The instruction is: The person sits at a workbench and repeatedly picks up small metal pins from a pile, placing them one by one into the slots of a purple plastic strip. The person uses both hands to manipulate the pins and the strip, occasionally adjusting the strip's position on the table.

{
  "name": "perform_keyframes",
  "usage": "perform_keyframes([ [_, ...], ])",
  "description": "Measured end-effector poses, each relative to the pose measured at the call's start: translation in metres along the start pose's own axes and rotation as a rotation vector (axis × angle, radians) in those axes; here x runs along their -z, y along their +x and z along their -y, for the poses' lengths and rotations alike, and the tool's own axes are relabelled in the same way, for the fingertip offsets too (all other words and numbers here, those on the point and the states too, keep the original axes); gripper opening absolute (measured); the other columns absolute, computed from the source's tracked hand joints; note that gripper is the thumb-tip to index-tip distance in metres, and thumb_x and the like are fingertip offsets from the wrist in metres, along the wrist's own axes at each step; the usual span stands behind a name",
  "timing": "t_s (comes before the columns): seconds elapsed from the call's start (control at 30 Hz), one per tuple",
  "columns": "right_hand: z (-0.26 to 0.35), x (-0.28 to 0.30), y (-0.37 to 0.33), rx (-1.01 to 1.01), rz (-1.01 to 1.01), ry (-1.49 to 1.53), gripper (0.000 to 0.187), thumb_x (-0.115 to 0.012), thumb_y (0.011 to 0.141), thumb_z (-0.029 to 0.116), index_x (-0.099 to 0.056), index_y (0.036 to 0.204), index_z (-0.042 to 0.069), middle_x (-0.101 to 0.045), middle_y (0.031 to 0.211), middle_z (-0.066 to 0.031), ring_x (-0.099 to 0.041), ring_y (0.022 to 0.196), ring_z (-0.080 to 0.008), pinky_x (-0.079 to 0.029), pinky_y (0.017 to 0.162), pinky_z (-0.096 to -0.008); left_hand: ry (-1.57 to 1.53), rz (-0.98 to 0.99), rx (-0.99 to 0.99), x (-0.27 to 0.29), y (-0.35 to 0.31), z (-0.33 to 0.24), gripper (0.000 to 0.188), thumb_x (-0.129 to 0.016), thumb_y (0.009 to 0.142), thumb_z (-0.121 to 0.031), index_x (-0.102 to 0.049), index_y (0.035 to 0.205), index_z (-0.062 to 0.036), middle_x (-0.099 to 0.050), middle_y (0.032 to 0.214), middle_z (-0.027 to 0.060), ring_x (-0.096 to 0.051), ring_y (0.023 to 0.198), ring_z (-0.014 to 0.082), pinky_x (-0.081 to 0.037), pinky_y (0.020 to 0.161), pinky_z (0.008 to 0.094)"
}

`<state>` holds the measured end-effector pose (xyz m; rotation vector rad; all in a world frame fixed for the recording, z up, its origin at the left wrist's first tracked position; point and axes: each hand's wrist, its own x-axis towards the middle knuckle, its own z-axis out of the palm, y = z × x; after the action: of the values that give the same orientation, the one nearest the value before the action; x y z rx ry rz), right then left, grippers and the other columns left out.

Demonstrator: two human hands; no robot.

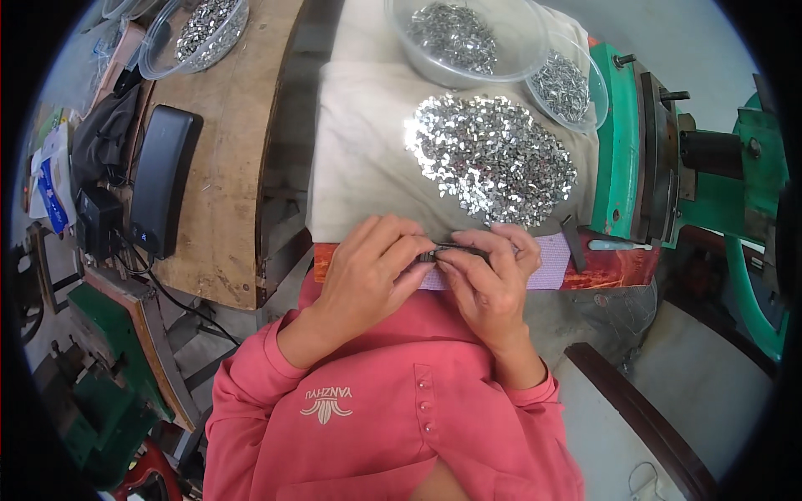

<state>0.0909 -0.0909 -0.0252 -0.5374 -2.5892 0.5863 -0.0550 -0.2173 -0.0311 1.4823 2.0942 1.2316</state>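
Black device (pixel 165 179): lies on the bare wooden table (pixel 224 200).
Left hand (pixel 363 263): thumb and fingers pinched around one end of the dark piece.
Dark piece (pixel 428 255): between both hands' fingertips, near the cloth's lower edge, partly hidden.
Metal pile (pixel 493 159): small shiny bits spread on the cream cloth (pixel 359 150), beyond the hands.
Right hand (pixel 494 280): fingertips closed on the piece's other end.
Green machine part (pixel 614 142): stands beside the cloth.

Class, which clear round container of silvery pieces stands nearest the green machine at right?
The rightmost container, beside the green machine. The wide bowl stands to its left; the tub on the wooden table sits much farther left.
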Motion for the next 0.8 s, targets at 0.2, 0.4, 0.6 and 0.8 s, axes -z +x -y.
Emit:
perform_keyframes([
  [0.2, -0.018, 0.006, 0.021, -0.019, -0.037, -0.026, 0.018, -0.082, 0.072, 0.015, -0.077, 0.089, 0.020, -0.067, 0.105, 0.0022, -0.048, 0.115, -0.0285, -0.031, 0.098, -0.0412, 0.029, -0.057, -0.040, -0.002, -0.002, -0.002, 0.019, -0.078, 0.070, 0.001, -0.069, 0.085, -0.0038, -0.066, 0.094, 0.0069, -0.061, 0.081, 0.0246, -0.048, 0.068, 0.0347],
  [0.4, -0.017, -0.003, 0.054, 0.088, -0.011, -0.149, 0.015, -0.081, 0.073, 0.019, -0.076, 0.087, 0.019, -0.065, 0.112, 0.0025, -0.049, 0.118, -0.0273, -0.029, 0.098, -0.0432, 0.018, -0.079, -0.031, -0.005, 0.001, -0.002, 0.018, -0.078, 0.069, 0.002, -0.067, 0.082, -0.0041, -0.066, 0.093, 0.0068, -0.061, 0.079, 0.0247, -0.048, 0.067, 0.0352],
  [0.6, -0.013, -0.011, 0.063, 0.127, 0.000, -0.225, 0.012, -0.079, 0.071, 0.017, -0.072, 0.080, 0.016, -0.065, 0.112, 0.0038, -0.050, 0.118, -0.0262, -0.029, 0.098, -0.0433, 0.085, -0.149, -0.032, -0.004, 0.002, 0.000, 0.020, -0.077, 0.069, 0.002, -0.066, 0.084, -0.0046, -0.065, 0.092, 0.0064, -0.061, 0.078, 0.0257, -0.048, 0.067, 0.0364],
  [0.8, -0.017, 0.006, 0.051, 0.094, 0.016, -0.055, 0.013, -0.079, 0.069, 0.016, -0.070, 0.079, 0.015, -0.067, 0.105, 0.0049, -0.051, 0.116, -0.0264, -0.029, 0.097, -0.0424, 0.316, -0.184, -0.031, 0.004, 0.016, 0.005, 0.017, -0.076, 0.070, -0.001, -0.063, 0.080, -0.0052, -0.064, 0.093, 0.0057, -0.060, 0.078, 0.0261, -0.047, 0.066, 0.0373],
])
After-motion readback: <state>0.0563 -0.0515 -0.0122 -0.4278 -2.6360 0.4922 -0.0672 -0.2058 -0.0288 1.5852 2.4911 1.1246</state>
